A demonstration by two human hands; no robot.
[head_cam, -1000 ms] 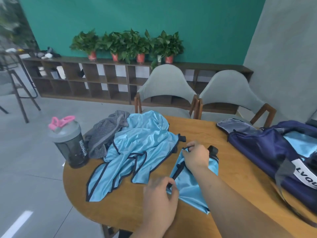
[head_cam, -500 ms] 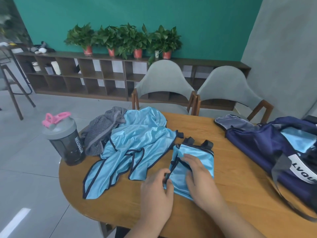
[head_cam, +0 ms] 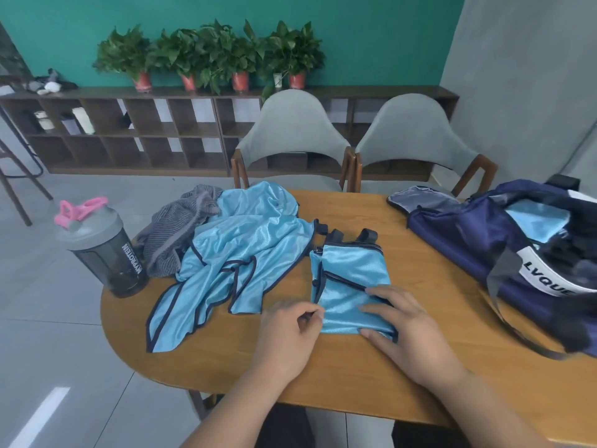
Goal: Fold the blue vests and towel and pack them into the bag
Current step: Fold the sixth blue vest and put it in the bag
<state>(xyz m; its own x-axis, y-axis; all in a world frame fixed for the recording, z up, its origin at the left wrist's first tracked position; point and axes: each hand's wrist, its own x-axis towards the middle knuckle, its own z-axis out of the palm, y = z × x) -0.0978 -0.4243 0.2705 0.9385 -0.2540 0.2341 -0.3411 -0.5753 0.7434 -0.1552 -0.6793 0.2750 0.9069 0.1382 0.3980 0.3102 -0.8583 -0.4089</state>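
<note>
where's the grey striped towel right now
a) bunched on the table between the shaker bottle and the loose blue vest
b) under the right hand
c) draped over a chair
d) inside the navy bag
a: the grey striped towel lies crumpled on the table, with the shaker bottle on one side and the loose blue vest on the other, partly tucked under that vest's edge.

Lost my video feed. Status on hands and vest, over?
Left hand pinching folded vest edge; right hand flat on it. Unfolded vests, towel waiting. Bag open, path clear.
</note>
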